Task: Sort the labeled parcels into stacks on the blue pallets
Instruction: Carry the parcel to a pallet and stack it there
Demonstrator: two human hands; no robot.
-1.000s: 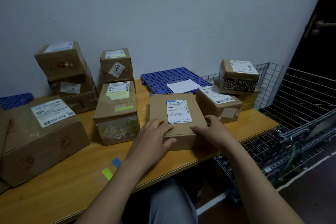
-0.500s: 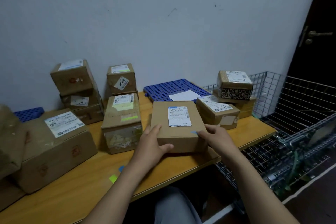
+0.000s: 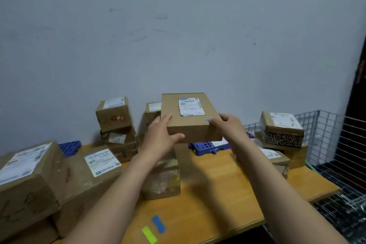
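Observation:
A flat brown parcel [image 3: 190,125] with a white label and a small blue sticker is held up above the wooden table [image 3: 217,194]. My left hand [image 3: 160,136] grips its near left corner and my right hand [image 3: 227,127] grips its near right edge. Just behind and below it lies a blue pallet [image 3: 204,146] with a white sheet, mostly hidden by the parcel. A second blue pallet [image 3: 69,147] shows at the back left behind stacked parcels [image 3: 114,123].
Large labelled boxes [image 3: 29,180] crowd the left. A taped box [image 3: 162,180] stands under my left wrist. A patterned box stack [image 3: 281,130] sits at the right by a wire cage [image 3: 336,144]. Yellow and blue tape strips [image 3: 154,230] mark the table's front.
Both hands have lifted the flat parcel off the table and raised it towards the back. The camera has tilted upward.

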